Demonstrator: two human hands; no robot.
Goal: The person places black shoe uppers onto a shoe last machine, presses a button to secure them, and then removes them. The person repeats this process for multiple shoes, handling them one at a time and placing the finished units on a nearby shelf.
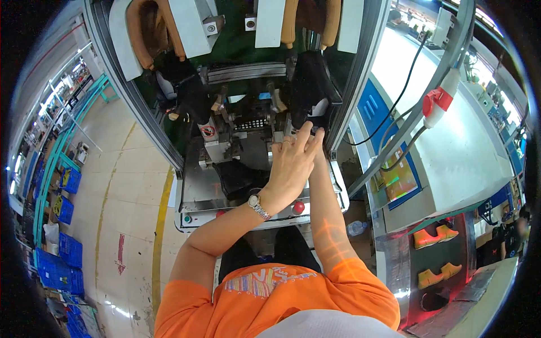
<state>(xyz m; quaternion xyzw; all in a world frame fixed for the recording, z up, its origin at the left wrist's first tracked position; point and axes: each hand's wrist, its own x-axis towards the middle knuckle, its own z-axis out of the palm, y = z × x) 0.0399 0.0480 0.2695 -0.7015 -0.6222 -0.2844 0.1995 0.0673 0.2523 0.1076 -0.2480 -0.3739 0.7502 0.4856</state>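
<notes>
A black shoe upper (309,84) with a pale lining hangs on the right station of the machine. At its lower end is my left hand (292,166), back up, a watch on the wrist. One or two fingers stretch toward the upper, apart, and the others bend; whether they touch it is unclear. My right hand is mostly hidden behind the left, close to the same end of the upper; its fingers do not show. Another black upper (183,87) is on the left station. A third black piece, shaped like an upper (239,177), lies on the machine bed.
Brown padded arms (290,22) and white plates hang above the stations. A red button (298,208) and a green button (187,218) sit on the front edge. Metal posts flank the machine. At right, orange shoes (434,236) rest on a dark belt; blue crates (59,270) stand far left.
</notes>
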